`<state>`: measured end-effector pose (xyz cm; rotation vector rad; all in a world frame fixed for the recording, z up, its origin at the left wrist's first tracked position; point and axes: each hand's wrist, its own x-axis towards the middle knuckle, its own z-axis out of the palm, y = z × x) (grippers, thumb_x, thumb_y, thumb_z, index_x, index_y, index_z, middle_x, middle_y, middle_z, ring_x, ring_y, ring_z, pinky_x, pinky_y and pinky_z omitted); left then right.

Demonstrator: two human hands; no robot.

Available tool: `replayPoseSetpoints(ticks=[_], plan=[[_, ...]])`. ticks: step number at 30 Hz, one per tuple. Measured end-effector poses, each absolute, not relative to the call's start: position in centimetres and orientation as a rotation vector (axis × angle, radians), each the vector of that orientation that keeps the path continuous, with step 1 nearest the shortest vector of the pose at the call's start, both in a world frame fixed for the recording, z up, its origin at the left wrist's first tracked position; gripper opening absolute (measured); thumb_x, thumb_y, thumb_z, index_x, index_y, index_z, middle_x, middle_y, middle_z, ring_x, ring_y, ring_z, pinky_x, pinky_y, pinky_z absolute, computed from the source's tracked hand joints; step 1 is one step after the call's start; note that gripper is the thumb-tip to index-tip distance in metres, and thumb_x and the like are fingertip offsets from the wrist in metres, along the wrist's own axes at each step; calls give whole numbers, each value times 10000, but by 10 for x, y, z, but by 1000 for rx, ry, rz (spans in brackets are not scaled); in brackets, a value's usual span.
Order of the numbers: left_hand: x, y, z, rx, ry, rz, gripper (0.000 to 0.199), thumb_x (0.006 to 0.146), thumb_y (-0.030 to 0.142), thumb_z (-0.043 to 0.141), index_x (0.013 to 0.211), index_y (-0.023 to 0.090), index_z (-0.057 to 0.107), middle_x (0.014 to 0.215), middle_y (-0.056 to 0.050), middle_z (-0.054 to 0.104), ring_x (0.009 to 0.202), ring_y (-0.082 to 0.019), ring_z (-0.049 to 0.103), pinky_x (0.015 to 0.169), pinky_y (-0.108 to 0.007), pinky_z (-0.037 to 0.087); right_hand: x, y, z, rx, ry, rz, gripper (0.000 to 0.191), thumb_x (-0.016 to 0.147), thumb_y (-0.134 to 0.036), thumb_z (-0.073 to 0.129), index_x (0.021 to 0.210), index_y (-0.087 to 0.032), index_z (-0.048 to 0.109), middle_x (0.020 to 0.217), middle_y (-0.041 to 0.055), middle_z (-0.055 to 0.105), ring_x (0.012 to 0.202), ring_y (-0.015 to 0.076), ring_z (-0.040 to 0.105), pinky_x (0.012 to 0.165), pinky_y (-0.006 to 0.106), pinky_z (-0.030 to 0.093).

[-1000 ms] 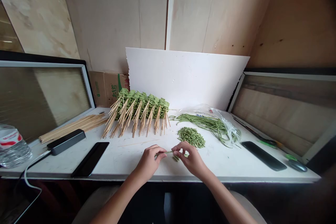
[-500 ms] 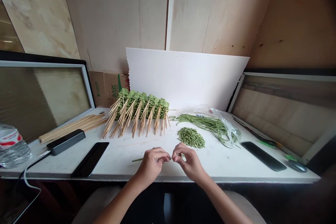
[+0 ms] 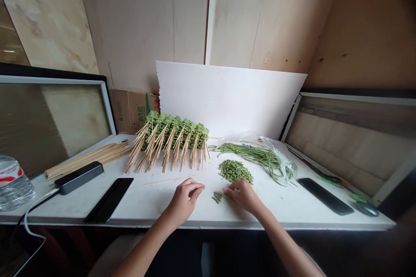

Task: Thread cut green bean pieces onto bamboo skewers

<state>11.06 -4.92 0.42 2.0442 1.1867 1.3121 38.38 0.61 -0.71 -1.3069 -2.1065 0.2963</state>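
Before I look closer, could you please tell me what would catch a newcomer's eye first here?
Probably the tall stack of skewered green bean pieces, its bare sticks fanning toward the person, left of centre before the white board. Next, the heap of cut beans just beyond the right hand.

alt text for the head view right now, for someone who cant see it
Over a white table, the left hand pinches what looks like a bean piece, and the right hand is at the near edge of a pile of cut beans. Behind are skewered beans, loose skewers and long beans.
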Motion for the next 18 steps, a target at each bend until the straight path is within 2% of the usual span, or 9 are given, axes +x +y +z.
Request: replayPoseSetpoints(ticks=[4,7,9,12,13,18], plan=[[110,-50,6,2061,1186,1265,310,1035,299,500,1140,215,780,1049,-108,726,887,-206,691,750,-308,562,384,7,-4,-1309,-2042,339,613,1001,-634,448,729,-205,791,746,107,745,795,286,633,770,420,498],[111,-52,7,2044,1142,1269,266,1011,261,548,1142,222,776,1069,-102,741,949,-215,710,833,-330,585,380,2,5,-1273,-2006,422,613,1017,-623,426,776,-200,797,759,97,748,796,278,655,796,423,507],[115,-53,7,2008,1128,1309,238,970,229,618,1155,217,766,1048,-93,758,952,-217,725,857,-338,596,373,-6,13,-1203,-2002,515,547,1009,-611,472,863,-201,803,802,86,754,818,266,669,768,392,511],[121,-56,5,1965,1119,1361,292,920,192,683,1207,210,734,975,-69,777,908,-208,742,858,-341,609,356,-24,26,-1007,-2041,703,407,950,-571,635,1119,-227,772,927,71,769,862,239,680,705,329,500],[123,-58,5,1966,1107,1368,304,918,192,689,1219,210,725,958,-62,779,901,-206,744,865,-343,610,350,-30,30,-936,-2051,726,392,928,-552,683,1150,-239,762,920,65,769,863,232,676,710,323,498],[124,-62,11,1984,1097,1398,280,903,247,735,1180,211,739,940,-61,781,872,-211,744,839,-340,612,337,-45,41,-823,-2057,557,247,970,-476,657,981,-269,790,863,64,753,825,224,631,713,344,493]])
